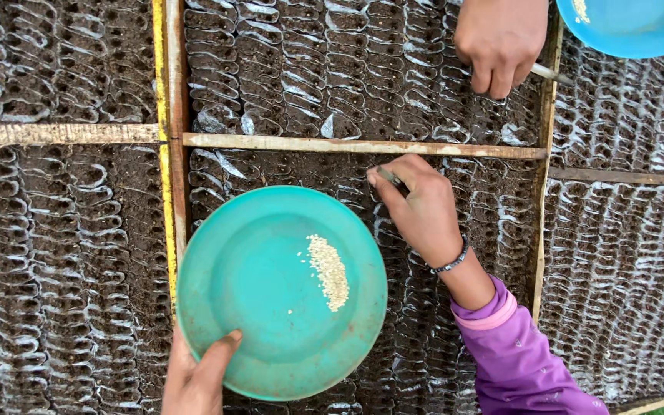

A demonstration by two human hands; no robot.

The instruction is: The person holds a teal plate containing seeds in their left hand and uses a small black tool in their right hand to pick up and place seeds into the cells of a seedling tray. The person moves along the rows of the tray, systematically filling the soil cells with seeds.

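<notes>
the left hand (196,376) comes up from the bottom edge, thumb hooked forward, fingers hidden. the right hand (419,206) reaches from the lower right, wrist bent, fingers curled in a pinch, forearm in a purple sleeve.

seeds (327,271) in plate (247,307), above seedling trays (63,253)

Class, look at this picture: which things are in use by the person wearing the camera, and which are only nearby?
In use:
- left hand gripping the green plate
- heap of pale seeds on that plate
- right hand pinching a thin stick over the soil-filled cells

Only nearby:
- blue plate
- another person's hand
- wooden slats
</notes>
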